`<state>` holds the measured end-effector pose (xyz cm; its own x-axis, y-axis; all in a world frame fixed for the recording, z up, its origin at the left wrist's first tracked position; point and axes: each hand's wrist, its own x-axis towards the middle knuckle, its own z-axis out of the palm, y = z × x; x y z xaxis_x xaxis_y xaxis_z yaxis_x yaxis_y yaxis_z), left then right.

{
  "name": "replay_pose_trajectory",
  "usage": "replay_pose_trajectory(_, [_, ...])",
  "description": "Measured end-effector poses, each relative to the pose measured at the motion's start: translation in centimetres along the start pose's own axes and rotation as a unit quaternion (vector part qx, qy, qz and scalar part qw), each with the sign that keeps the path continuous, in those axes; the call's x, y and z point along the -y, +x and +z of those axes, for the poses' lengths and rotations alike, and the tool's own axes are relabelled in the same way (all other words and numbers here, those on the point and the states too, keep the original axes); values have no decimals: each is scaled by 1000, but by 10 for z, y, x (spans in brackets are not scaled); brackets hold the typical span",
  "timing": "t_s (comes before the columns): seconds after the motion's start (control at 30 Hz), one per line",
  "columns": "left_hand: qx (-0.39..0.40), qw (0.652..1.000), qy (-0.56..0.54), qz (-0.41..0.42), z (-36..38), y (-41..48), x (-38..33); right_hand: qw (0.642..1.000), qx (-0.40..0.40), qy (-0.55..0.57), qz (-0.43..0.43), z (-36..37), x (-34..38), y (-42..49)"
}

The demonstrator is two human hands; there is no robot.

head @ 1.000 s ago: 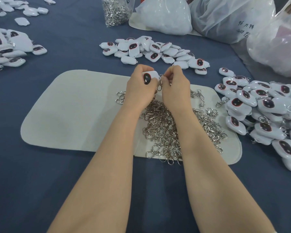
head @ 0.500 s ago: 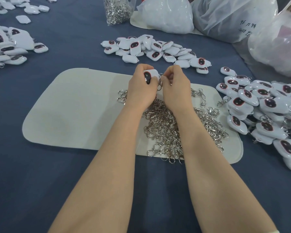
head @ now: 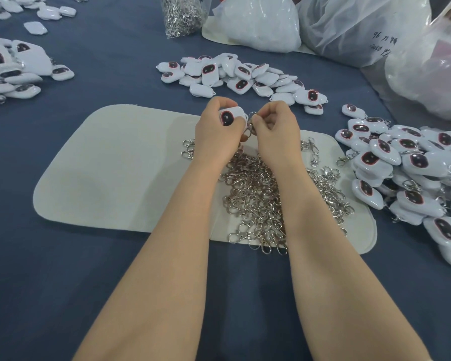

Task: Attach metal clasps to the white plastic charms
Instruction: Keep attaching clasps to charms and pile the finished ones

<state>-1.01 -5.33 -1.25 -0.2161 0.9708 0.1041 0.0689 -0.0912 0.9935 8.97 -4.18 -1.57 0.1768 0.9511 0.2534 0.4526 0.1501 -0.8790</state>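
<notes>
Now left hand (head: 216,135) grips charm (head: 232,116), right hand (head: 277,128) pinches clasp (head: 249,126) above clasp heap (head: 255,194) on mat (head: 115,165)

the person shows as two bare arms only: the left forearm (head: 167,256) and the right forearm (head: 331,256) are uncovered from the wrist down to where the lower edge of the frame cuts them off, smooth and slender, looking broader toward the camera. the left hand (head: 216,134) and the right hand (head: 276,131) are bare too, their backs and knuckles showing plain skin. the fingernails are too small and too hidden to tell anything about.
</notes>
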Motion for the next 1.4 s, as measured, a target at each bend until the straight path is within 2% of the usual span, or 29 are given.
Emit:
replay_pose_trajectory(0.17, [-4, 1000, -23, -14, -2, -3, -2, 1000, -3, -1, 3, 0, 2, -2])
replay_pose_trajectory(0.33, [2, 987, 148, 58, 0, 0, 1, 999, 4, 40, 18, 0, 6, -2])
replay_pose_trajectory(0.47, [-3, 979, 191, 68, 0, 3, 4, 998, 15, 48, 24, 1, 6, -1])
replay_pose_trajectory(0.93, [-17, 978, 190, 79, -2, 6, 4, 997, 61, 50, 7, -4, 7, -2])
replay_pose_trajectory(1.2, [-31, 967, 225, 114, 1, 4, 8, 998, 44, -30, -46, -2, 4, -1])
replay_pose_trajectory(1.4, [-40, 962, 242, 119, 1, 3, 6, 997, 41, -32, -63, 2, 6, -1])
